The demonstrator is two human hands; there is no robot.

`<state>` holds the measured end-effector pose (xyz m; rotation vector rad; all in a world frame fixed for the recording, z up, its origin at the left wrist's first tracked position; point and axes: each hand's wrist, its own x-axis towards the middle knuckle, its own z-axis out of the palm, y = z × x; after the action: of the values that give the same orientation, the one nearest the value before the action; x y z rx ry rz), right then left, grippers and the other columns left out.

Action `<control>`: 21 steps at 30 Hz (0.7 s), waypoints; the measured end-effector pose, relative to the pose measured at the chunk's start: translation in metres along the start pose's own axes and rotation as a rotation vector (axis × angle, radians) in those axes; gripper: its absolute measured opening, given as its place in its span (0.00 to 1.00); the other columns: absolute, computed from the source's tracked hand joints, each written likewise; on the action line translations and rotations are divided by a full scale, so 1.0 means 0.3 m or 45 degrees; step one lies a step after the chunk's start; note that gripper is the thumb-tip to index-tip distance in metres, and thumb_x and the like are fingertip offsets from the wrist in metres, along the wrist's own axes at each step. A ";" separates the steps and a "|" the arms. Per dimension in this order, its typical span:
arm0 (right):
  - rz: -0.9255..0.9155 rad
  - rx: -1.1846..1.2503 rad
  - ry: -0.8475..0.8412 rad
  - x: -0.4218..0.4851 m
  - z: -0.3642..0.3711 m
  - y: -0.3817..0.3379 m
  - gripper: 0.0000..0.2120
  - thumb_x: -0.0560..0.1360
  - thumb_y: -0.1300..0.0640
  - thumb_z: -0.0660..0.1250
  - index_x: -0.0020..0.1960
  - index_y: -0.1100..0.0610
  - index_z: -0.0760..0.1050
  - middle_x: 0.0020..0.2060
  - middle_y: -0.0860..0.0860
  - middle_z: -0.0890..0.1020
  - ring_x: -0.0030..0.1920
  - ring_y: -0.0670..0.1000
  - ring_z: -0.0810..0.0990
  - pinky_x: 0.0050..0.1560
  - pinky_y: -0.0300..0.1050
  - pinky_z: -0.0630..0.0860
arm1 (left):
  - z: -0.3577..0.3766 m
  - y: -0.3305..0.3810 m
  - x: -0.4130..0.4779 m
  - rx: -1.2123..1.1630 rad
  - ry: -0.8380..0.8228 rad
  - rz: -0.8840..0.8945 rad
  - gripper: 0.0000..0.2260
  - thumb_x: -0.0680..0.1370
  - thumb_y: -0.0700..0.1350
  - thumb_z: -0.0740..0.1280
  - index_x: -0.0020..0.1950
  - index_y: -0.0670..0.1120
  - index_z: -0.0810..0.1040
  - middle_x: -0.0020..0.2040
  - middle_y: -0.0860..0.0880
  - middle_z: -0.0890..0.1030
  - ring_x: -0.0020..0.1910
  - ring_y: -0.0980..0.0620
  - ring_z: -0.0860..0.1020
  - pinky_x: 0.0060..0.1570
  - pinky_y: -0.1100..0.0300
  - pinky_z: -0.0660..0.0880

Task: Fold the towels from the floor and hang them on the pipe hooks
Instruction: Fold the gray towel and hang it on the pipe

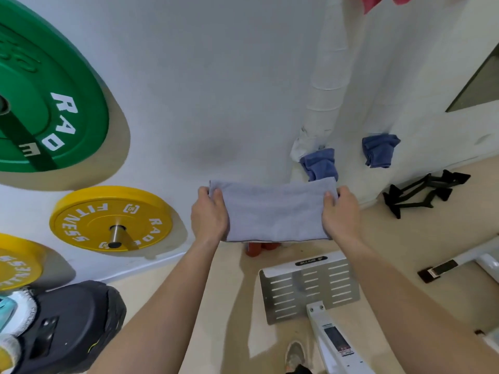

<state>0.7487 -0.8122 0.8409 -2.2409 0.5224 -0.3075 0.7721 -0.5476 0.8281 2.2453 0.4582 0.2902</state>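
red towel (378, 2) cut off at top edge; orange thing (255, 249) mostly hidden behind grey towel (275, 211).

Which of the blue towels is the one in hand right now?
The pale grey-blue towel, stretched flat between the left hand and right hand. The two darker blue towels hang bunched by the white pipe, untouched.

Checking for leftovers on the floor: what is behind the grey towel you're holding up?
Something orange-red shows on the floor below the grey towel; most of it is covered, so it cannot be identified.
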 end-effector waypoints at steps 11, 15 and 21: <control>0.133 0.430 -0.389 0.192 -0.057 0.029 0.09 0.78 0.55 0.68 0.45 0.61 0.74 0.35 0.53 0.78 0.36 0.50 0.79 0.30 0.39 0.77 | 0.447 0.432 -0.169 -0.346 -0.356 0.129 0.10 0.80 0.53 0.66 0.44 0.50 0.79 0.37 0.56 0.80 0.36 0.63 0.77 0.34 0.71 0.68; 0.186 0.546 -0.404 0.240 -0.068 0.038 0.07 0.77 0.57 0.70 0.47 0.61 0.76 0.39 0.59 0.81 0.37 0.52 0.83 0.27 0.43 0.80 | 0.489 0.485 -0.148 -0.398 -0.387 0.162 0.09 0.79 0.53 0.67 0.43 0.51 0.81 0.38 0.56 0.82 0.38 0.64 0.78 0.35 0.73 0.68; -0.009 0.619 -0.585 0.296 -0.069 0.020 0.18 0.75 0.69 0.59 0.48 0.49 0.80 0.40 0.54 0.82 0.37 0.46 0.79 0.32 0.45 0.77 | 0.476 0.513 -0.032 -0.438 -0.545 0.160 0.10 0.77 0.57 0.68 0.44 0.52 0.79 0.37 0.55 0.82 0.36 0.60 0.79 0.36 0.66 0.71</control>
<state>0.8179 -0.8703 0.8543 -1.7585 0.1668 0.0780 0.8488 -0.7418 0.8519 1.9273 0.0334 -0.0508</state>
